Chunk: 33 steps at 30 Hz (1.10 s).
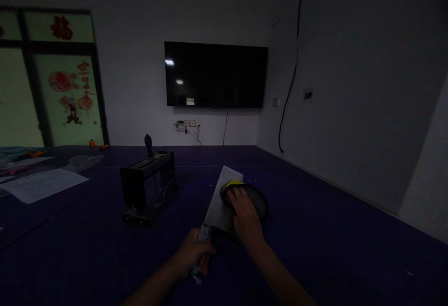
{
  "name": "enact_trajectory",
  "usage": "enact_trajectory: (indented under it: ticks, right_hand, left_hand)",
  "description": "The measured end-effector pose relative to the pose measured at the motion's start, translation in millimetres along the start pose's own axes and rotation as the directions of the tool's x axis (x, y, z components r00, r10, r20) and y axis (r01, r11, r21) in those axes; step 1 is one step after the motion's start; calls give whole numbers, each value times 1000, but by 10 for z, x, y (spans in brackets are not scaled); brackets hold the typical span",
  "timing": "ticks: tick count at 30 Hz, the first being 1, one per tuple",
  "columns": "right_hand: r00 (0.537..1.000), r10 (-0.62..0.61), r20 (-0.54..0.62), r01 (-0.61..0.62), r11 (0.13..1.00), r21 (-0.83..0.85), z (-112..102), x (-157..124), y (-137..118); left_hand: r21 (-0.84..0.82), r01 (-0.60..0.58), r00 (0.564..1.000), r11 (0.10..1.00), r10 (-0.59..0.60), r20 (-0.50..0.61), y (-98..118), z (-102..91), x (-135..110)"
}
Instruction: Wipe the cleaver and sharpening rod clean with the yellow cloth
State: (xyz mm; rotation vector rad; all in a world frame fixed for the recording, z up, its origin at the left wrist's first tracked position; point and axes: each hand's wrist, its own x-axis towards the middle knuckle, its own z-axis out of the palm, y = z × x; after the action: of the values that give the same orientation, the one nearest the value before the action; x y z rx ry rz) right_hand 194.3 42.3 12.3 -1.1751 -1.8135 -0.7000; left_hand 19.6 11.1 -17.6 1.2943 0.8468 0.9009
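Observation:
My left hand (194, 252) is wrapped round the handle of a cleaver (217, 209). Its handle looks pale and wrapped, with a ragged end below my fist. The broad, light blade tilts up and away above the table. Against the blade's right side, my right hand (245, 219) presses a dark grey cloth (258, 201) with a black edge and a yellow side. My right fingers lie over the cloth, which hides part of the blade.
A black box with an upright handle (149, 184), resembling a hand-cranked shredder, stands left on the dark blue table (87, 250). Printed paper (45, 184) and a clear plastic bag (82, 162) lie farther left. Small white scraps dot the table. A television (217, 75) hangs behind.

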Motion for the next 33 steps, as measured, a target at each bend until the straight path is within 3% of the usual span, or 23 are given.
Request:
enact_trajectory:
  ticks: [6,10,18,25,29,33]
  right_hand:
    - [986,-164,-17,164,986,13,-91,27,-85]
    - [978,-209,-7,209,978,25,-133,60,-95]
    - [999,-31,-28,32,999,38,-87,58,-13]
    - [988,130,-78,-127,991,42,-47,40,128]
    - [986,148,-83,-144,988,48,-46,36,153]
    - [994,81,-67,-80,997,14,-65,34,100]
  left_hand:
    - [53,6,1000,999,-6,9,-5,13,-6]
    - [72,-2,1000,997,0,27,-8,5,-3]
    - [30,-7,999,1000,5,48,12,4,-23]
    - [17,-4,999,1000,3,36,-4,6,-11]
    - [28,-6,999,1000,5,40,9,7,-9]
    - [44,-8,999,999,6,45,35,17,-23]
